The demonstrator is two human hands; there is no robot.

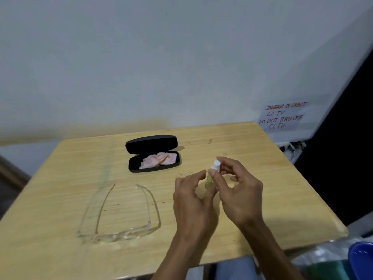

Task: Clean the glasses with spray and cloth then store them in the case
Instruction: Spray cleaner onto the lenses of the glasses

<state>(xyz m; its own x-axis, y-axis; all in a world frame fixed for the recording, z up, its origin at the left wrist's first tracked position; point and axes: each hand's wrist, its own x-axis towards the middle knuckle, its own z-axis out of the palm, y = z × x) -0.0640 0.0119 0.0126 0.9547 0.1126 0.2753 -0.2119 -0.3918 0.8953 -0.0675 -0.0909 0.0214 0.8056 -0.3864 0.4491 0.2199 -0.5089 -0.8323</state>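
Clear-framed glasses (119, 217) lie unfolded on the wooden table (60, 178), temples pointing away from me. A black case (153, 153) stands open at the back, with a pink cloth (159, 160) inside it. Right of the glasses, a small yellow-green spray bottle (210, 178) with a white cap (217, 164) is between my hands. My left hand (191, 201) curls round the bottle's body. My right hand (240, 190) has its thumb and fingers at the bottle's top, near the cap.
A handwritten paper sign (282, 116) hangs on the wall at the right. A blue bowl (361, 259) and plastic-wrapped items sit below the table's right front corner. The table's right edge borders a dark gap.
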